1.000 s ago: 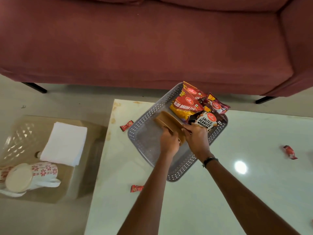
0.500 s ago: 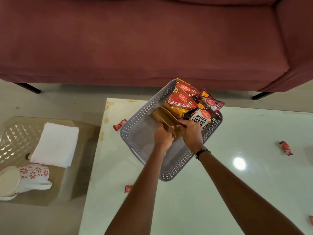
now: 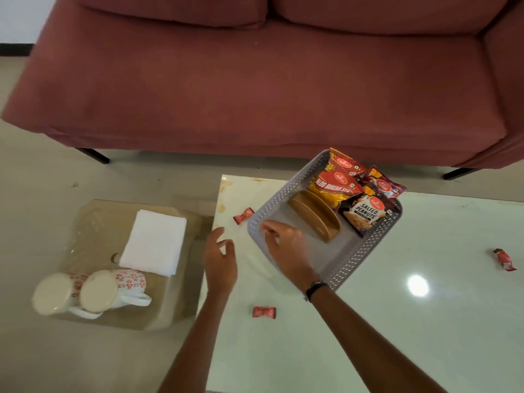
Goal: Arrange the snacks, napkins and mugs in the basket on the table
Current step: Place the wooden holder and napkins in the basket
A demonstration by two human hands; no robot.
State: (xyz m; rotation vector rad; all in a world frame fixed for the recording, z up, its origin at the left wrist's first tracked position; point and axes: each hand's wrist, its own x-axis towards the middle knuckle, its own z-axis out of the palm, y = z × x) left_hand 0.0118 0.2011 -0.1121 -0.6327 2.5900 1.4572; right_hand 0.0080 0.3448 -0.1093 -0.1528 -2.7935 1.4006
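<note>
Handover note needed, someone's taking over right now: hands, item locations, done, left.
Left hand: open, holds nothing, over the table's left edge.
Right hand: open, holds nothing, over the basket.
In basket: snack packets and brown napkin holder.
On side stool: white napkins, two mugs lying on their sides.
Loose on table: three red candies.
Left: napkins, mugs, probably candies.

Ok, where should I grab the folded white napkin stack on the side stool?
Pinch the folded white napkin stack at its right edge, reaching from the table side with the left hand. It lies flat, clear of the floral mugs, and that edge is closest.
</note>
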